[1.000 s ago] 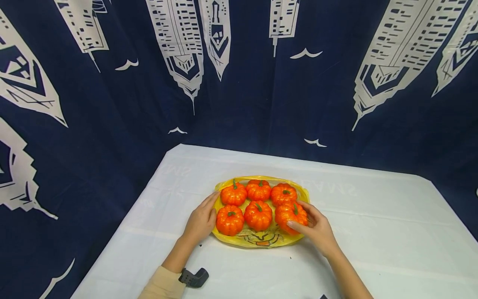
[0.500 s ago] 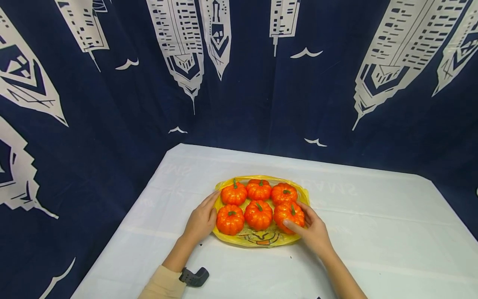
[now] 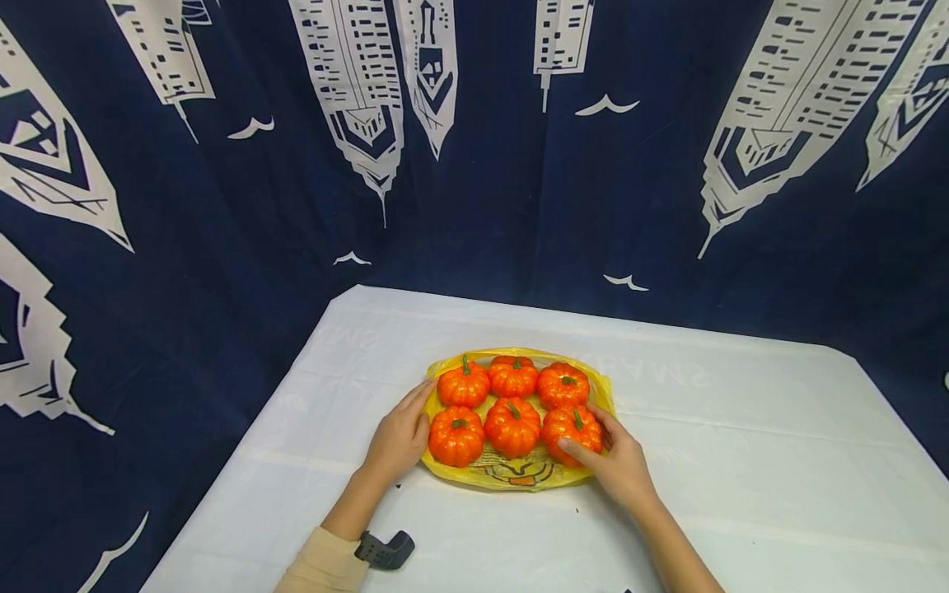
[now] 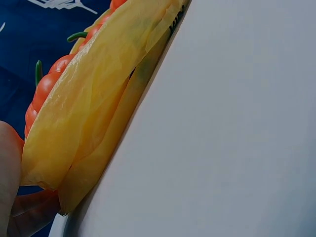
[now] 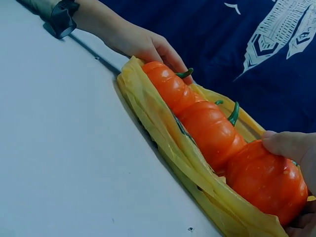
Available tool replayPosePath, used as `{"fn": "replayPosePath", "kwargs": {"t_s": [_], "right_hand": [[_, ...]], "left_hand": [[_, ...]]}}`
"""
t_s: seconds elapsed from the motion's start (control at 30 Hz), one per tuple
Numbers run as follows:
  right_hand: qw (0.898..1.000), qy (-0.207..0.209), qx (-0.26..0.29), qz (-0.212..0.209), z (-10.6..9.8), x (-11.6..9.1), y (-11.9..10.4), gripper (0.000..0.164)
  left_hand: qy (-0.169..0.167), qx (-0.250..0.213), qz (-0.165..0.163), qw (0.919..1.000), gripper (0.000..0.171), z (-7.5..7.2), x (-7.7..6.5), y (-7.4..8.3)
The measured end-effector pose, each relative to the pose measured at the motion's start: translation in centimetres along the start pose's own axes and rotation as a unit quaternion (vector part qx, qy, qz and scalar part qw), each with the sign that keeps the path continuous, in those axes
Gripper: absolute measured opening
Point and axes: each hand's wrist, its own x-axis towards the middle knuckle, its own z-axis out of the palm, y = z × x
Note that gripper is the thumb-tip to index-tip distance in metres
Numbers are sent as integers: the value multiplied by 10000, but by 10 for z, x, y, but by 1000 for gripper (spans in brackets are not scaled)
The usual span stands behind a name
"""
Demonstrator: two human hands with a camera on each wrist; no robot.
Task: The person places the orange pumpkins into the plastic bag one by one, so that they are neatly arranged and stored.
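Small orange pumpkins with green stems sit in two rows in a shallow oval tray [image 3: 519,476] wrapped in yellow plastic. My right hand [image 3: 621,465] holds the front right pumpkin [image 3: 571,435], thumb on its near side and fingers around its right. In the right wrist view this pumpkin [image 5: 266,180] lies against the front middle pumpkin [image 5: 212,133], inside the yellow plastic edge [image 5: 197,182]. My left hand [image 3: 398,436] rests along the tray's left end, fingers extended against the side, beside the front left pumpkin [image 3: 455,437]. The left wrist view shows the yellow plastic [image 4: 84,118] right at that hand.
A white cloth [image 3: 741,461] covers the table under the tray. Behind hangs a dark blue curtain [image 3: 504,222] printed with white buildings and birds. A black band [image 3: 384,550] is around the left wrist. Small dark specks lie on the cloth before the tray.
My right hand has moved a little to the left with the front right pumpkin, which now sits closer to the front middle one. The left hand has stayed at the tray's left end.
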Motion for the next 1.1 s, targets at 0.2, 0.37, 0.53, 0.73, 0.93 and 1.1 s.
{"fn": "replayPosePath", "kwargs": {"t_s": [0.2, 0.37, 0.53, 0.73, 0.93, 1.1], "right_hand": [[9996, 14, -269, 71, 1, -2, -1, 82], [9991, 54, -400, 92, 3, -2, -1, 81], [9988, 174, -458, -9, 6, -1, 0, 81], [9980, 259, -569, -81, 10, -1, 2, 83], [9978, 229, -623, 45, 11, -1, 3, 84], [9977, 236, -632, 63, 12, -1, 2, 84]], "left_hand": [[-21, -28, -22, 10000, 49, 0, 0, -1], [-30, -31, -8, 10000, 49, 0, 0, 0], [-47, -43, -48, 10000, 50, -1, 0, 0], [-20, -34, -60, 10000, 50, -1, 0, 1], [26, -15, -42, 10000, 49, -1, 0, 1], [14, -25, -54, 10000, 47, -1, 0, 0]]}}
